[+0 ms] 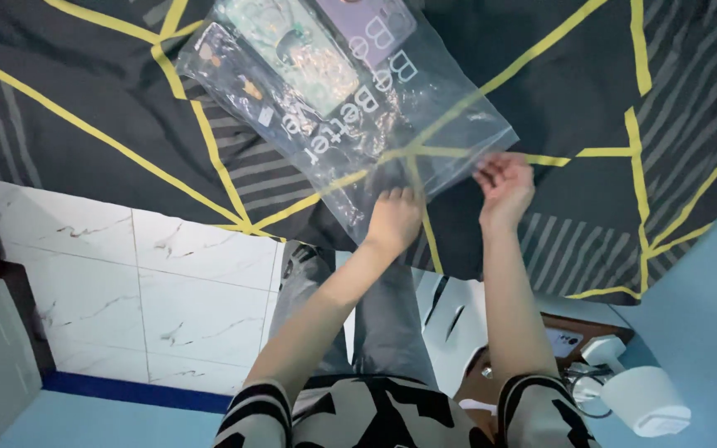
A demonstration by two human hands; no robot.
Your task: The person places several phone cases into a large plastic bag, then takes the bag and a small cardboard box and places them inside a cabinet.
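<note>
A clear plastic bag [392,124] lies on a black bed cover with yellow lines [93,99]. Inside the bag are several flat items: a dark one [242,83], a pale green patterned one [300,50] and a purple one [367,25]. My left hand [393,217] grips the bag's near open edge with closed fingers. My right hand [504,187] pinches the same edge a little to the right. Both forearms reach up from the bottom of the view.
White marble floor tiles [151,290] lie to the left, with a blue strip along their near edge. A white lamp-like object [645,398] and a brown surface with small items [558,340] sit at lower right. My grey trousers show below the hands.
</note>
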